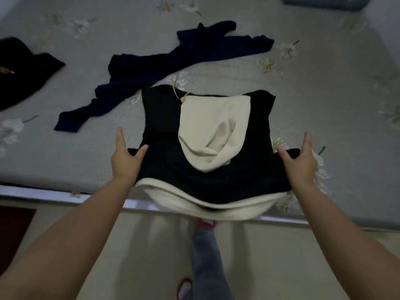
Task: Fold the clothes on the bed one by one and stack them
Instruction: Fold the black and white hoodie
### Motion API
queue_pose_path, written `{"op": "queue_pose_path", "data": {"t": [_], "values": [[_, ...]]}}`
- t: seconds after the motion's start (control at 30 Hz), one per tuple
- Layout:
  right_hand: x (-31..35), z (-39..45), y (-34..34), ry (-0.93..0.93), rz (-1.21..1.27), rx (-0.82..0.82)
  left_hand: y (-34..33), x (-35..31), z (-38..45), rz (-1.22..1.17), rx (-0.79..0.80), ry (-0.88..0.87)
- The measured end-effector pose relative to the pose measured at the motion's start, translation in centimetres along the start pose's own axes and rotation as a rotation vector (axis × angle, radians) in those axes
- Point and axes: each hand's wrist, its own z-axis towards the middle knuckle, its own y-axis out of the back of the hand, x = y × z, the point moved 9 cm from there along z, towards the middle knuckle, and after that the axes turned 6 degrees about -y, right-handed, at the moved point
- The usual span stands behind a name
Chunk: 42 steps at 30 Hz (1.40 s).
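- Black knit hooded top with a cream hood and cream hem (164, 118) lies partly folded at the near edge of the grey flowered bed cover (324, 87); its hem hangs over the edge.
- We pinch its left side in our left hand (126, 158).
- We pinch its right side in our right hand (299, 162).
- Dark navy knit garment (151, 63) sprawls unfolded just behind.
- Another black garment (23, 68) lies far left.

Open bed (313, 87) right; navy garment (164, 61) crowds the left.
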Motion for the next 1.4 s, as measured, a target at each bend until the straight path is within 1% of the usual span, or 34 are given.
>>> {"op": "queue_pose_path", "data": {"t": [0.07,0.13,0.17,0.23,0.27,0.3,0.33,0.4,0.43,0.47,0.53,0.6,0.63,0.67,0.73,0.77,0.83,0.9,0.97,1.03,1.07,1.13,1.2,1.23,1.3,1.37,1.4], "values": [[1.1,3.3,-0.5,-0.011,0.047,-0.058,-0.6,-0.8,3.1,-0.07,-0.087,0.012],[1.5,7.3,-1.3,-0.086,0.132,-0.115,-1.4,-1.0,6.4,-0.132,-0.169,0.076],[1.2,9.5,-1.8,-0.16,0.19,-0.141,-1.9,-0.7,8.1,-0.179,-0.21,0.137],[0.2,13.5,-3.3,-0.335,0.343,-0.173,-3.1,0.6,11.4,-0.272,-0.317,0.313],[0.0,15.3,-4.4,-0.401,0.431,-0.159,-3.8,1.2,12.8,-0.316,-0.359,0.4],[0.0,17.0,-5.7,-0.427,0.503,-0.119,-4.7,1.4,14.5,-0.329,-0.363,0.423],[0.1,18.4,-7.0,-0.441,0.549,-0.072,-5.8,1.4,15.9,-0.401,-0.343,0.422],[0.5,20.2,-9.1,-0.381,0.417,0.014,-7.9,1.4,17.9,-0.275,-0.254,0.35],[0.7,20.5,-10.3,-0.349,0.327,0.08,-9.0,1.3,18.6,-0.213,-0.168,0.29],[0.6,20.5,-11.3,-0.308,0.204,0.117,-10.2,1.6,18.9,-0.215,-0.083,0.276],[0.8,20.3,-12.4,-0.181,-0.034,0.139,-11.5,2.4,19.1,-0.076,0.032,0.211],[0.3,20.2,-13.4,-0.143,-0.154,0.157,-11.3,2.9,19.1,0.193,0.078,0.132],[0.0,20.3,-13.7,-0.154,-0.205,0.162,-10.8,3.2,19.1,0.37,0.08,0.123],[-0.2,20.4,-13.8,-0.154,-0.26,0.162,-10.3,3.8,18.9,0.459,0.073,0.168],[0.4,20.5,-13.5,-0.09,-0.321,0.13,-9.7,4.4,18.4,0.396,0.04,0.276],[1.3,20.4,-13.0,-0.027,-0.313,0.103,-9.5,3.8,18.3,0.364,0.01,0.261],[3.3,20.1,-11.6,0.09,-0.247,0.04,-8.8,1.4,18.7,0.346,-0.075,0.117],[4.7,19.9,-9.8,0.168,-0.193,-0.05,-8.2,-1.0,19.4,0.288,-0.151,-0.013],[5.1,19.9,-8.3,0.176,-0.179,-0.138,-8.0,-2.2,20.2,0.231,-0.187,-0.063],[3.8,20.4,-8.4,0.1,-0.21,-0.167,-8.3,-2.3,21.3,0.218,-0.2,-0.06],[2.5,20.9,-9.1,0.031,-0.256,-0.141,-8.7,-1.7,21.9,0.221,-0.188,-0.028],[-0.7,21.7,-11.6,-0.121,-0.437,0.007,-9.6,0.8,22.3,0.302,-0.123,0.131],[-3.1,22.0,-13.3,-0.232,-0.606,0.154,-10.5,3.7,21.8,0.424,0.001,0.279],[-3.5,22.2,-13.6,-0.247,-0.63,0.182,-10.8,4.7,21.5,0.427,0.067,0.319],[-3.1,22.5,-13.7,-0.218,-0.571,0.222,-11.4,5.3,20.9,0.311,0.184,0.339],[-2.9,22.5,-14.6,-0.233,-0.46,0.332,-12.1,5.3,20.6,0.212,0.304,0.315],[-3.0,22.2,-15.2,-0.256,-0.449,0.396,-12.4,5.4,20.6,0.183,0.35,0.3]]}}
